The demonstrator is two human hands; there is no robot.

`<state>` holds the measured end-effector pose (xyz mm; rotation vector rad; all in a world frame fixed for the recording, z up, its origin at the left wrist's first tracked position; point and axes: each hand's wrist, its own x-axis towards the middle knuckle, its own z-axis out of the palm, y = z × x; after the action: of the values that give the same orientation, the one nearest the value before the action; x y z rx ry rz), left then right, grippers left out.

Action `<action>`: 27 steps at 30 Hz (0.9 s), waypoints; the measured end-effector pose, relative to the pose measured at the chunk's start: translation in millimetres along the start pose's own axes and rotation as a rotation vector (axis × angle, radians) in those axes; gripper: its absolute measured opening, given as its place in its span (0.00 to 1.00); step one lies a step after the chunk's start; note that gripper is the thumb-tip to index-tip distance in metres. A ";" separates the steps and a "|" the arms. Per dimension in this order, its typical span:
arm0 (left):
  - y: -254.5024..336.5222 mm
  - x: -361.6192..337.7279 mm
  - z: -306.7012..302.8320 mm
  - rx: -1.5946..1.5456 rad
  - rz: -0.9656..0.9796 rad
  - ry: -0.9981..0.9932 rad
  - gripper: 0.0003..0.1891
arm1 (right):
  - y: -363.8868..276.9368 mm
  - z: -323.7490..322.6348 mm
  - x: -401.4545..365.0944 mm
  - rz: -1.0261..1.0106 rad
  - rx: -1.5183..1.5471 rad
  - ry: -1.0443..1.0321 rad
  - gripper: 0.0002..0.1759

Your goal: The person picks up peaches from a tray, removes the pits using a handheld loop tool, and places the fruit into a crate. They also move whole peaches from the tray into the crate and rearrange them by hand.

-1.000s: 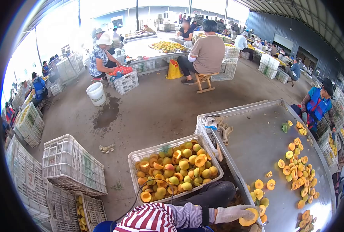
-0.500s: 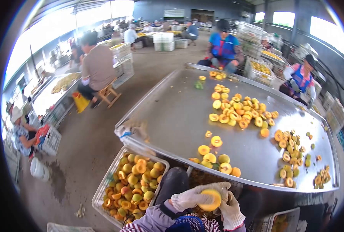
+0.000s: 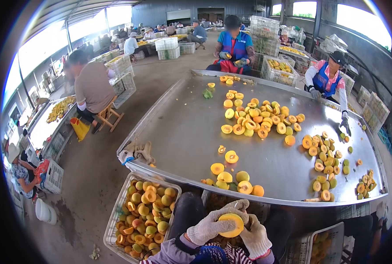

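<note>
My left hand (image 3: 210, 227), in a whitish knit glove, is closed around a yellow peach half (image 3: 232, 225) above my lap. Close against the fruit's right side is my right hand (image 3: 254, 238), also gloved, with its fingers bent inward. What those fingers hold, if anything, is hidden. Just beyond, along the near edge of the metal table (image 3: 183, 132), lie several peach halves (image 3: 224, 177). A white crate (image 3: 112, 222) full of halved peaches (image 3: 146, 207) stands beside my left leg.
A larger heap of halves (image 3: 260, 119) covers the table's middle, with smaller piles (image 3: 326, 158) at right. Gloves (image 3: 143, 152) lie on the left corner. Two co-workers in blue vests (image 3: 235, 46) sit at the far and right sides. A white bucket (image 3: 45, 212) stands on the floor.
My view has shifted slightly. The peach half stays in my left hand and is less blurred now. The co-worker at right has stretched a gloved hand onto the table.
</note>
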<state>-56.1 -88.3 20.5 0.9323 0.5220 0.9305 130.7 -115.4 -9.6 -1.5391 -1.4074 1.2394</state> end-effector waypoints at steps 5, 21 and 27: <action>2.7 14.4 0.7 -0.236 0.149 0.196 0.28 | -31.4 -10.4 -8.8 -0.003 0.074 0.080 0.21; -2.3 19.5 21.2 -0.030 0.208 0.287 0.29 | -47.6 -4.6 -24.2 -0.250 -0.150 0.044 0.16; -13.6 17.6 30.0 -0.155 0.307 0.297 0.27 | -52.9 -6.9 -26.6 -0.289 -0.182 0.043 0.15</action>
<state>-19.0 -90.3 24.4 0.7484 0.5573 1.3814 122.1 -132.1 46.9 -1.4078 -1.6832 0.9216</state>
